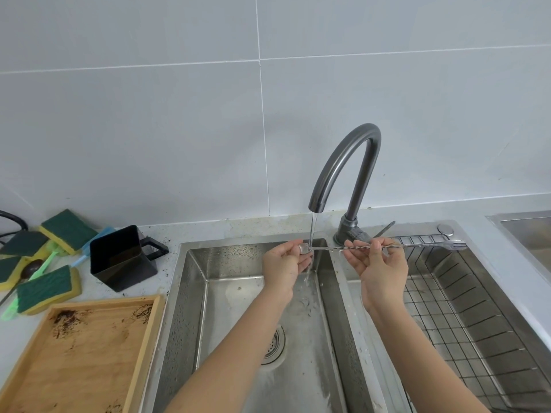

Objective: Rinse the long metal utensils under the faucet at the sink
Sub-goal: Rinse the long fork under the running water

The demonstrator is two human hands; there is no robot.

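Holding a long metal utensil (357,248) level under the faucet (343,165), above the left basin of the steel sink (190,293); left hand (283,263) with fingertips pinched on the spoon-like end, right where the thin stream of water (311,228) lands; right hand (378,263) with thumb and fingers closed lightly on the middle of the shaft, palm up. Slim, silver, twisted along its stem, with a small forked tip reaching out past the right hand over the wire rack (465,296) in the right basin. On the counter at left, a black cup (122,257), green-and-yellow sponges (47,289) and a stained wooden tray (80,356)
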